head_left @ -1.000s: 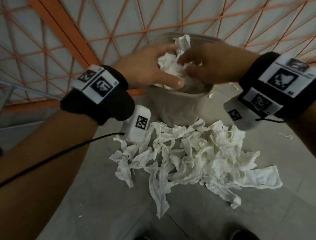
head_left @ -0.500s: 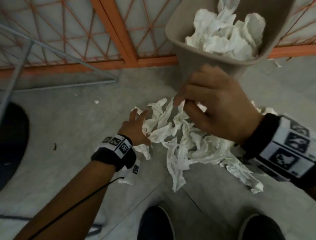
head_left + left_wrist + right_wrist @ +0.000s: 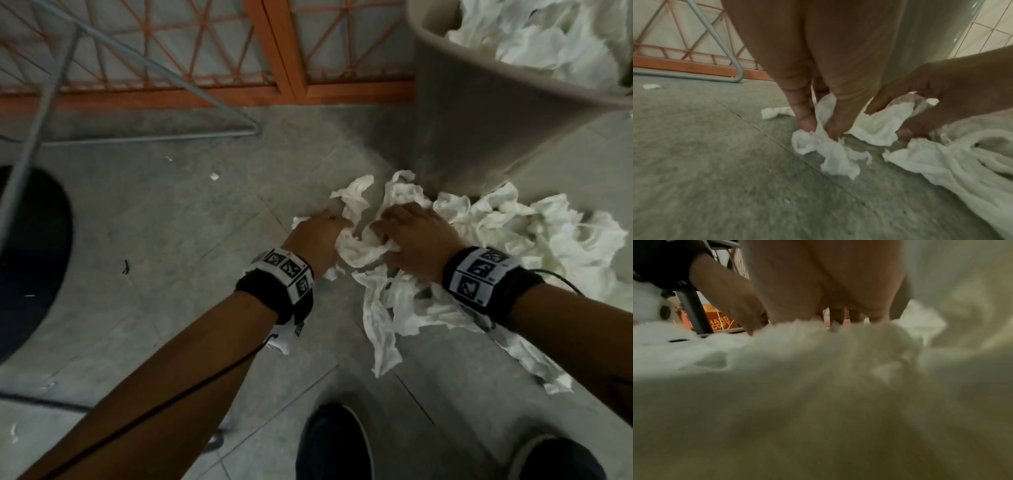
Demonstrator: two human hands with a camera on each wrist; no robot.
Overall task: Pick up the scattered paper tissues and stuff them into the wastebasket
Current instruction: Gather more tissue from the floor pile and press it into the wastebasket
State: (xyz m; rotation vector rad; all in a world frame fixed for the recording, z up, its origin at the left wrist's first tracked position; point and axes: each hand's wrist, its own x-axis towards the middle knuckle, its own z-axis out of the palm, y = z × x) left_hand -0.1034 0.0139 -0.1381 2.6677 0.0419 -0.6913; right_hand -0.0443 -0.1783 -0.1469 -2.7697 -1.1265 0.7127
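Note:
A heap of crumpled white paper tissues (image 3: 496, 236) lies on the grey floor at the foot of the beige wastebasket (image 3: 479, 113), which holds more tissues (image 3: 548, 37). My left hand (image 3: 318, 236) is down at the heap's left edge, its fingers curled round a tissue (image 3: 830, 146), plain in the left wrist view. My right hand (image 3: 414, 236) is beside it, fingers curled into a bunched tissue (image 3: 359, 250) between the two hands. In the right wrist view blurred tissue (image 3: 818, 386) fills the lower picture and hides the fingertips.
An orange lattice screen (image 3: 205, 51) runs along the back. A grey metal tube frame (image 3: 137, 133) stands on the floor at left, beside a dark round object (image 3: 30, 257). My two dark shoes (image 3: 335, 442) are at the bottom. Small tissue scraps (image 3: 214, 176) dot the floor.
Both hands left the wastebasket's mouth and came down to the heap. The right hand dropped beside the left, and both now grip tissues on the floor.

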